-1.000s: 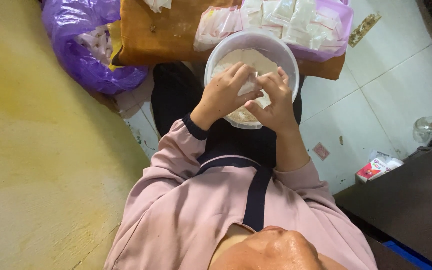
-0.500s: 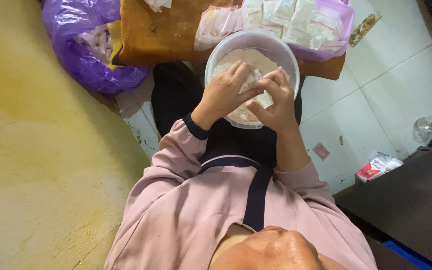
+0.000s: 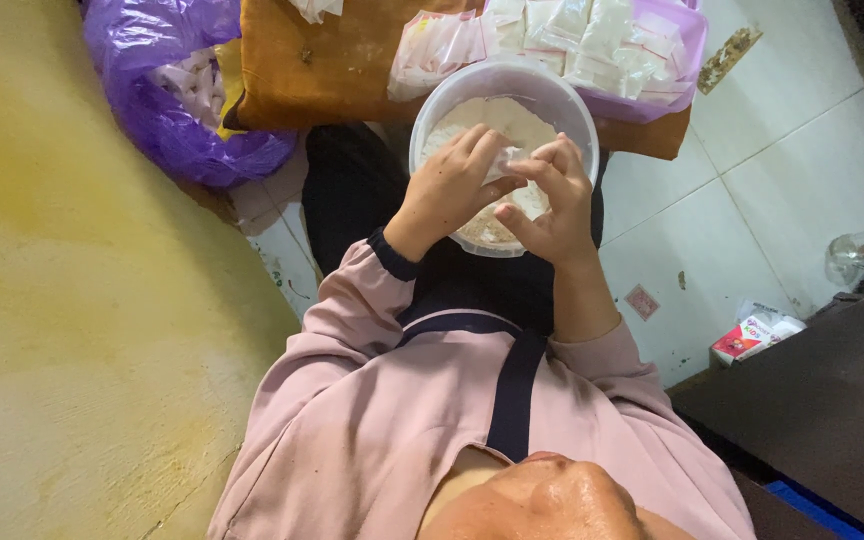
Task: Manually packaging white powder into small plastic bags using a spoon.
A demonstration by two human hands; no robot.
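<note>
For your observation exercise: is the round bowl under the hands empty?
No: the bowl holds pale powder, over which the left hand and right hand pinch a small clear bag.

The pink tray [image 3: 687, 60] and orange board [image 3: 332, 70] closed the far side of the bowl [image 3: 432, 120], while the white floor [image 3: 752, 190] at the right stayed open.
</note>
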